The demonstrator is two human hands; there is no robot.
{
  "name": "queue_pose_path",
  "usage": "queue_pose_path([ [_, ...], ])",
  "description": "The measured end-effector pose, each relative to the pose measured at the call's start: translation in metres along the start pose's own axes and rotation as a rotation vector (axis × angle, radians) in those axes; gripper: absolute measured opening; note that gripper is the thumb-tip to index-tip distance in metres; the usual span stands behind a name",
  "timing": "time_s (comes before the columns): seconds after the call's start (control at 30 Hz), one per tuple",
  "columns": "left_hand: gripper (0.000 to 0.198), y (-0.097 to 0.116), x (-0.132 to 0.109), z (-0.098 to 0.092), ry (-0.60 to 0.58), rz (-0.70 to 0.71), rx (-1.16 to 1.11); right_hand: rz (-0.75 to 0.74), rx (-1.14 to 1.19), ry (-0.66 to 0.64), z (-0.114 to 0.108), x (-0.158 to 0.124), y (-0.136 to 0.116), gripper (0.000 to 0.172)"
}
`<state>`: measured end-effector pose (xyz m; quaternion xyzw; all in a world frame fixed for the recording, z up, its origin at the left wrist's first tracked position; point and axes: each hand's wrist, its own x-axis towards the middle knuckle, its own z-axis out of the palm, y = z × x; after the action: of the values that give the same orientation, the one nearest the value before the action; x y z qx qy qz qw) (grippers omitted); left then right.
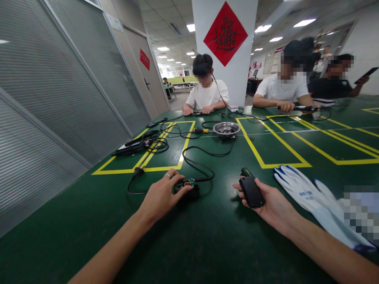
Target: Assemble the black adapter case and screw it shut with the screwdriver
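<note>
My left hand (162, 194) is closed on a small circuit board (188, 183) with coloured parts, low over the table. A dark casing piece (194, 192) shows under the board, partly hidden by my fingers. From the board's right side a black cable (207, 178) runs back across the table. My right hand (266, 195) is turned palm up and grips a black plastic cover (251, 191), apart from the board. Behind the cover a dark rounded end (246, 172) sticks out; whether it belongs to the same piece I cannot tell.
A metal bowl (226, 128) of small parts and a yellow-black screwdriver (201, 130) lie ahead. White gloves (308, 193) are at right. Coiled cords (154, 144) and a plug (138, 171) lie at left on the green table (207, 244). Co-workers sit opposite.
</note>
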<state>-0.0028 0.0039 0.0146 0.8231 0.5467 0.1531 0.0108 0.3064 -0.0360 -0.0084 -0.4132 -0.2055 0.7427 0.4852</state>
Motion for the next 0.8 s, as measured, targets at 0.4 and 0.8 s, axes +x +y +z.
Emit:
queue_pose_path([
  [0.4, 0.038, -0.002, 0.0, 0.003, 0.075, 0.039, 0.046, -0.184, -0.394, 0.023, -0.003, 0.005, -0.002, 0.052],
  [0.8, 0.034, 0.004, -0.003, -0.008, 0.199, -0.001, 0.024, -0.825, -1.456, 0.064, 0.024, 0.043, 0.005, 0.039],
])
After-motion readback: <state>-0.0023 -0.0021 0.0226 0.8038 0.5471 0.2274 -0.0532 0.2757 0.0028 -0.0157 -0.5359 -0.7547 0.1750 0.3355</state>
